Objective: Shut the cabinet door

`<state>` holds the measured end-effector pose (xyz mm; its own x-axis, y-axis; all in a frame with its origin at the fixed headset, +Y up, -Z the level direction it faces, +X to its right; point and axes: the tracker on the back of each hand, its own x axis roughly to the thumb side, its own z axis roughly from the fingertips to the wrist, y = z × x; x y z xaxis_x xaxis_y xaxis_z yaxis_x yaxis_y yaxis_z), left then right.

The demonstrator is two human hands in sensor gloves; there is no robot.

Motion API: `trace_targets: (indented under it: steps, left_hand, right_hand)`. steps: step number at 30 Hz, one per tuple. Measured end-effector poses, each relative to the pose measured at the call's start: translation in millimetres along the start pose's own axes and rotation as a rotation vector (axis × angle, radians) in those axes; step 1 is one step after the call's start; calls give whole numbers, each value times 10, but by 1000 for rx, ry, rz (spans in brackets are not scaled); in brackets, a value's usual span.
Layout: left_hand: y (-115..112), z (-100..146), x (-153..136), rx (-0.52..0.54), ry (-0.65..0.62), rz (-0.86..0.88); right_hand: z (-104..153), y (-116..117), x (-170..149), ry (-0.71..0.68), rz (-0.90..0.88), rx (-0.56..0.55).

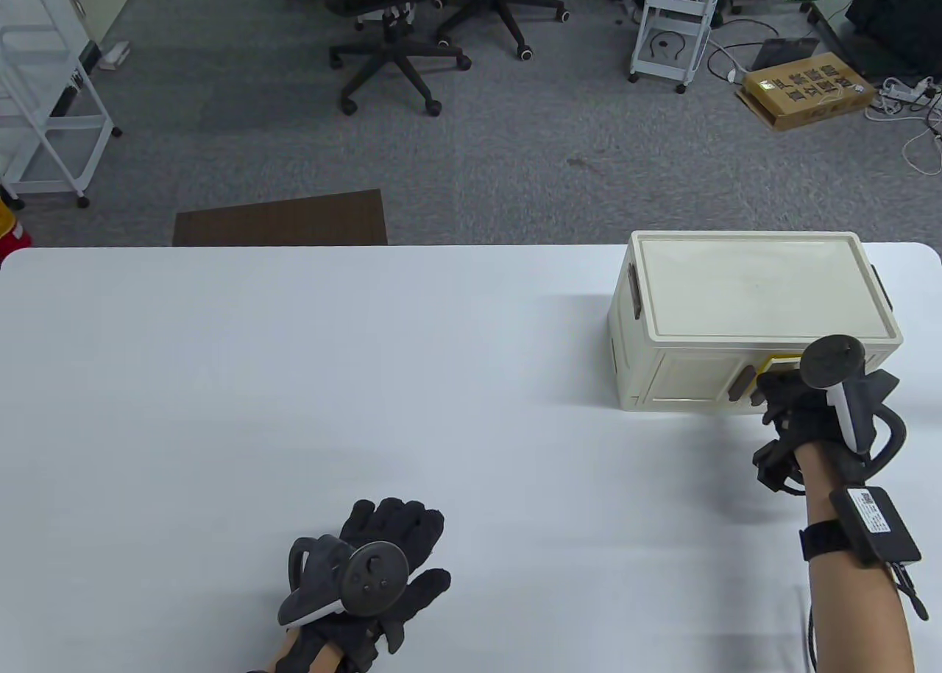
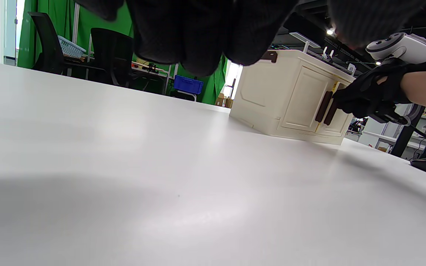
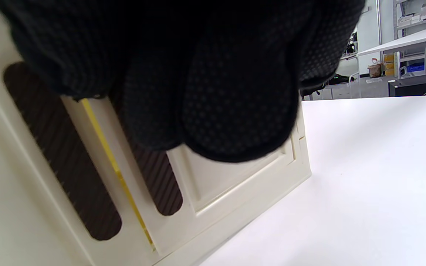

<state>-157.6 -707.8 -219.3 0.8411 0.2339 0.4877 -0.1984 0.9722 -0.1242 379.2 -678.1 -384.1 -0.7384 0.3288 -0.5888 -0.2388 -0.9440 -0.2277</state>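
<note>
A cream cabinet with two front doors stands at the table's right. My right hand is at the right door, its fingers curled over the top of that door's brown handle. A thin yellow gap shows between the two doors, so the right door stands slightly ajar. The left door's handle is free. The left wrist view shows the cabinet with my right hand on the handle. My left hand lies flat on the table, empty, fingers spread.
The white table stretches left of the cabinet. Past its far edge are grey floor, office chairs, a white cart and a cardboard box.
</note>
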Motion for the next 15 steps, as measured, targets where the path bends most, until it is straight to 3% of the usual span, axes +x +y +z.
trace_targets:
  steps: [15]
  left_hand:
    - [-12,-17,11,-17,-13,6]
  right_hand:
    - [-51,-17,118,24,54,6]
